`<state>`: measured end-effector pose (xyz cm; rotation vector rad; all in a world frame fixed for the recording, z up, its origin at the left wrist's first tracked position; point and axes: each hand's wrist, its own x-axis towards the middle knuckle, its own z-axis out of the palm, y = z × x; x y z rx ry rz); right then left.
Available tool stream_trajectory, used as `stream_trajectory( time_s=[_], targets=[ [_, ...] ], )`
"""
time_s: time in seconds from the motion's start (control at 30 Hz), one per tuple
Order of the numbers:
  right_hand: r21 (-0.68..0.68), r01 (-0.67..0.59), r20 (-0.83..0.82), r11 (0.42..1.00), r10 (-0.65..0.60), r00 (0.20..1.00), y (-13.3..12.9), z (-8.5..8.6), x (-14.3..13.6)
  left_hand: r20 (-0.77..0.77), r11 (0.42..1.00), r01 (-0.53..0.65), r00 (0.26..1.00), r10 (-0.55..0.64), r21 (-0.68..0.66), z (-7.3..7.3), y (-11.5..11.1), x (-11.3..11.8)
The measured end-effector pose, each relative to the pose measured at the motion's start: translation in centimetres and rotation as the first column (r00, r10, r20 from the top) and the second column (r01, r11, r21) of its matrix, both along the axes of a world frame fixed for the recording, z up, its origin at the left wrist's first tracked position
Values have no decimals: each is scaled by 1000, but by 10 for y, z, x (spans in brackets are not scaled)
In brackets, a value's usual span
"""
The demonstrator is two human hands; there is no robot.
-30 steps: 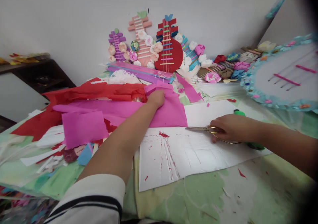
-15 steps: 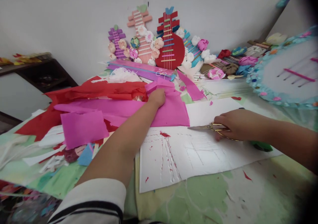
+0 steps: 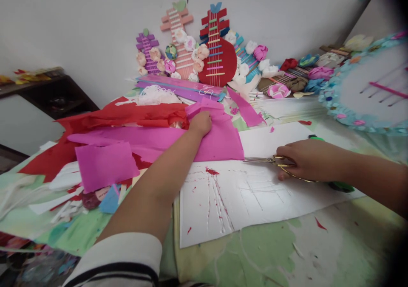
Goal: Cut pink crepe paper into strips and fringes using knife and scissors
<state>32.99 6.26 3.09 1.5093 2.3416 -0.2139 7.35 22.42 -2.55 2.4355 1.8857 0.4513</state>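
My left hand (image 3: pixel 201 123) rests on the bright pink crepe paper (image 3: pixel 219 142), its fingers bent down against the sheet; whether they pinch it is hidden. Gold-handled scissors (image 3: pixel 270 160) are in my right hand (image 3: pixel 295 159), fingers closed round the loops. Their blades point left, tips close to the paper's lower right corner. Under the pink sheet lies a white board (image 3: pixel 236 198) marked with scored lines and red scraps. Something green (image 3: pixel 342 187) shows partly beneath my right wrist.
Red crepe paper (image 3: pixel 127 113) and a smaller pink piece (image 3: pixel 106 166) lie left. Behind stand a red paper lute (image 3: pixel 219 62) and other flower-trimmed paper instruments. A round blue-edged piece (image 3: pixel 379 83) is at right. A dark shelf (image 3: pixel 68 94) stands back left.
The view has shifted slightly. My right hand and the scissors look almost the same, with the blades a little higher and nearer level. My left hand stays on the pink paper.
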Motion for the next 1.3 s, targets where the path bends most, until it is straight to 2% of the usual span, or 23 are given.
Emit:
stream_trajectory(
  time_s=[0.73, 0.93, 1.1, 1.3],
  targets=[
    [-49, -4, -15, 999, 3, 1000, 6, 0, -17, 41, 1000, -15, 999, 14, 23, -1, 1, 0],
    [11, -29, 30, 1000, 29, 999, 6, 1, -19, 59, 999, -30, 998, 28, 22, 0, 0, -1],
    [-34, -33, 48, 999, 34, 998, 7, 5, -20, 73, 999, -30, 997, 28, 20, 0, 0, -2],
    [36, -21, 34, 999, 20, 999, 7, -2, -19, 85, 999, -31, 996, 29, 26, -1, 1, -3]
  ],
)
